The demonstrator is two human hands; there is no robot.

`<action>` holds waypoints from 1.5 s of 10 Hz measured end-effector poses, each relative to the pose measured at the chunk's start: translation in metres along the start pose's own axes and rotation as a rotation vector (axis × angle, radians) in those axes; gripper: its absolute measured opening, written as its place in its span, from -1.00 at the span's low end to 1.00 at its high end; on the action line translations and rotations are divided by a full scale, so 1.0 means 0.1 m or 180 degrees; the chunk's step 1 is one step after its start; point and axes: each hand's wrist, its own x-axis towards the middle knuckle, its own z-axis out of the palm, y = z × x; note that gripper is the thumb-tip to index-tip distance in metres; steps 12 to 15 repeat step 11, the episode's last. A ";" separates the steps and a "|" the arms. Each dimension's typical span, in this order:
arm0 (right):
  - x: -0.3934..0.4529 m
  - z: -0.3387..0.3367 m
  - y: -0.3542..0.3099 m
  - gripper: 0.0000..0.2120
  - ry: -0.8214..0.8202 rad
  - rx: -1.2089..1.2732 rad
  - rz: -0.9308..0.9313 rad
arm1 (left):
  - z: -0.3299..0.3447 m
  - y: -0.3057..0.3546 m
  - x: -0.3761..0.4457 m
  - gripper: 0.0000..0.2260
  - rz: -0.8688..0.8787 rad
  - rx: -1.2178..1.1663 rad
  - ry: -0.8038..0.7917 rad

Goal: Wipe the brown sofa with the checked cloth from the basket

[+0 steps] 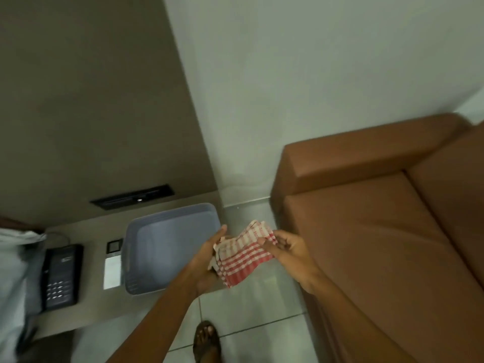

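Both hands pinch the cloth (pixel 245 254) — left hand (pixel 209 260) fingers curled under its left edge, right hand (pixel 286 248) fingertips nipping its right edge; it hangs between basket (pixel 167 247) and sofa (pixel 379 231), above the floor (pixel 251 315).

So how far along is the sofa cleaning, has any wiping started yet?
Done: the checked cloth is out of the basket, which looks empty. In hand: the left hand and the right hand both hold the cloth, which looks folded, above the floor between basket and brown sofa. Left: all the wiping; the cloth is not touching the sofa yet.
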 end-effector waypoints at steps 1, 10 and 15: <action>0.28 0.51 -0.12 -0.77 -0.0008 -0.0103 0.0118 | -0.75 0.24 -0.12 -0.50 0.0465 -0.0277 0.0288; 2.20 2.52 0.87 -0.59 0.0001 -0.1097 0.0856 | -2.90 0.50 1.27 -0.75 0.1492 0.2372 0.2509; 2.09 2.44 0.81 -0.47 0.0170 -0.1038 0.0904 | -2.87 0.50 1.09 -0.61 0.1506 0.2426 0.2535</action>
